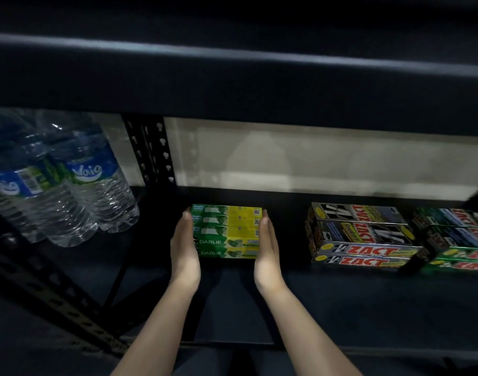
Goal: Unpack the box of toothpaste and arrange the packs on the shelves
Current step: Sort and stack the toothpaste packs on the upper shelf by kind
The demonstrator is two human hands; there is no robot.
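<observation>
I'm looking into a shop or stockroom: dark slotted metal shelving (pixel 148 147) carries bottled water (pixel 69 185), a stack of Darlie toothpaste packs (pixel 227 230) and rows of Zact toothpaste boxes (pixel 368 240).

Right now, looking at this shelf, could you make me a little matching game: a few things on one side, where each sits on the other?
Things:
1. Darlie packs
2. Zact packs
3. water bottles
4. right hand

Places:
A. far left of the shelf
B. flat against the right end of the green and yellow stack
C. between the two hands
D. right part of the shelf, red lettering

Pairs: 1-C, 2-D, 3-A, 4-B
</observation>
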